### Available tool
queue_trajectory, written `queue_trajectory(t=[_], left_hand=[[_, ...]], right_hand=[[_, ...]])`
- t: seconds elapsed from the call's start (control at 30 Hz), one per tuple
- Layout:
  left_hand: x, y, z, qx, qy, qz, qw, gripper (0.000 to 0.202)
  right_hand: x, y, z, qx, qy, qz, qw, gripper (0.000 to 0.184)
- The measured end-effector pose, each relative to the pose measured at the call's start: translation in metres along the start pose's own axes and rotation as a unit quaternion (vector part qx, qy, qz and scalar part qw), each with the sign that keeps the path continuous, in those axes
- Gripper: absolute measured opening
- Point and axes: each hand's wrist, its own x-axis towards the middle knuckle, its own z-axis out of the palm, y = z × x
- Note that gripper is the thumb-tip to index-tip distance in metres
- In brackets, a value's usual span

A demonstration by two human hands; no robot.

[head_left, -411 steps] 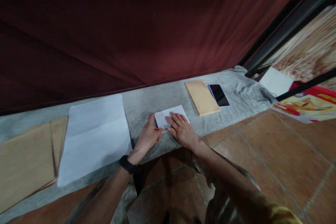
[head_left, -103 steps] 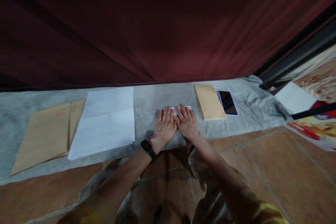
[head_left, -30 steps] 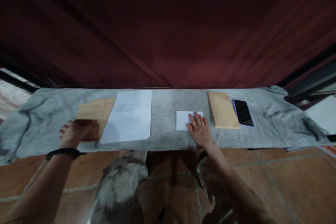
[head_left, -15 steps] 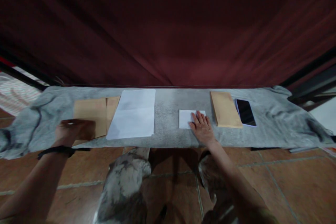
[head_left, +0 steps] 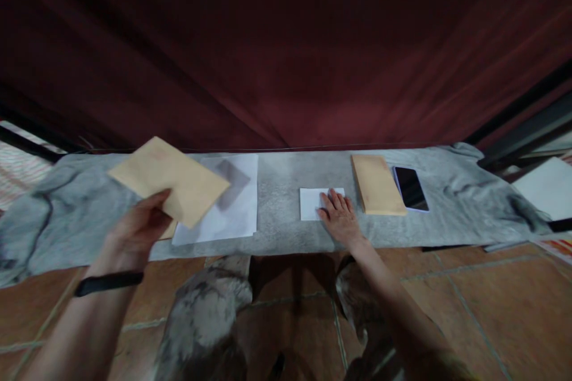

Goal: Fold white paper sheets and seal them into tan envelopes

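My left hand [head_left: 145, 219] grips a tan paper envelope [head_left: 172, 178] by its lower edge, holding it tilted above the cloth. Its shadow falls on the stack of white sheets [head_left: 227, 214], whose left part it covers. Below it, a corner of another tan piece [head_left: 170, 230] peeks out beside the sheets. My right hand [head_left: 342, 216] lies flat with fingers spread on a small folded white paper [head_left: 309, 205], covering its right side. To the right of that hand rests a pile of tan envelopes [head_left: 379, 186].
A phone [head_left: 411, 189] with a dark screen lies right of the envelope pile. Grey cloth [head_left: 279, 190] covers the long narrow surface. Behind it hangs a dark red curtain [head_left: 286, 71]. My knees [head_left: 210, 297] are close below the front edge, above a tiled floor [head_left: 447, 303].
My left hand has lifted the tan envelope off the cloth and carried it up and right, toward the white sheets. My right hand stays on the folded paper. The view has shifted slightly.
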Motion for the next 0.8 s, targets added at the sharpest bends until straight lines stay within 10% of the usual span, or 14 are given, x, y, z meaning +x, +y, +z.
queue_trajectory(t=[0.2, 0.33, 0.6, 0.8], left_hand=[[-0.028, -0.126, 0.1, -0.037, -0.126, -0.08, 0.988, 0.03], [-0.035, -0.175, 0.135, -0.057, -0.144, -0.132, 0.979, 0.023], [-0.037, -0.19, 0.148, -0.054, -0.115, -0.114, 0.985, 0.026], [-0.035, -0.193, 0.146, -0.051, -0.148, -0.104, 0.982, 0.027]], right_hand=[[0.009, -0.001, -0.01, 0.123, 0.028, 0.017, 0.992, 0.049], [0.02, -0.005, -0.014, 0.373, 0.031, 0.099, 0.922, 0.047], [0.025, -0.023, -0.029, 0.743, -0.046, 0.225, 0.628, 0.049], [0.025, -0.031, -0.034, 0.759, -0.043, 0.24, 0.603, 0.044]])
